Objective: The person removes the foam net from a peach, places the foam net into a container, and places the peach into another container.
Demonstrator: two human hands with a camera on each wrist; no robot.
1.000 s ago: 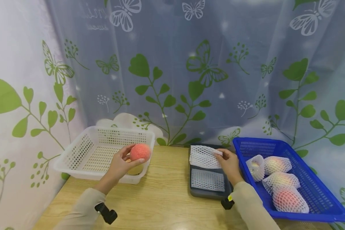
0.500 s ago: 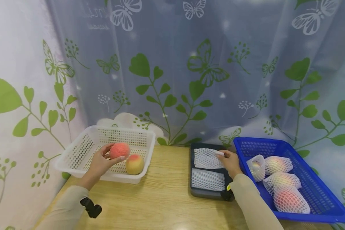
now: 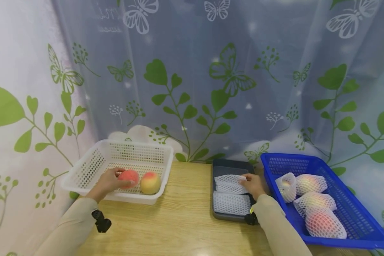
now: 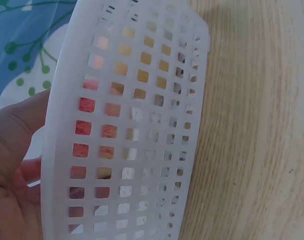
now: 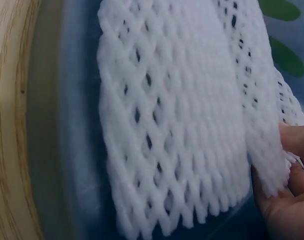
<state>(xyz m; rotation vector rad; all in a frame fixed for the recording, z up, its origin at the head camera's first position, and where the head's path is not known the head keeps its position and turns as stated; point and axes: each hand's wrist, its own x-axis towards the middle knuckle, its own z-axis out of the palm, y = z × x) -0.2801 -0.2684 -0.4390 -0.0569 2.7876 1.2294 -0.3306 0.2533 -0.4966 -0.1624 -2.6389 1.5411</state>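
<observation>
My left hand [image 3: 107, 183] holds a red peach [image 3: 129, 177] low inside the white basket [image 3: 70, 183], fingers behind it and thumb in front. Beside it in the basket sits a yellow peach [image 3: 150, 184] with a red top. In the left wrist view the basket wall [image 4: 56, 150] partly screens the red peach [image 4: 82, 128]. My right hand [image 3: 253, 185] pinches the right end of a white foam net sleeve [image 3: 228, 184] over the dark tray [image 3: 232, 166]. Another foam net sleeve [image 3: 232, 203] lies flat in front of it, and fills much of the right wrist view.
At the right stands a blue basket [image 3: 360, 220] with several peaches in foam nets [image 3: 324, 222]. The tray stands close to its left side. Wooden tabletop [image 3: 179, 220] lies between the white basket and the tray. A patterned curtain [image 3: 192, 89] hangs behind.
My left hand has carried the red peach left and down into the white basket, uncovering the yellow peach. My right hand has drawn its foam net sleeve toward me, down to the other one.
</observation>
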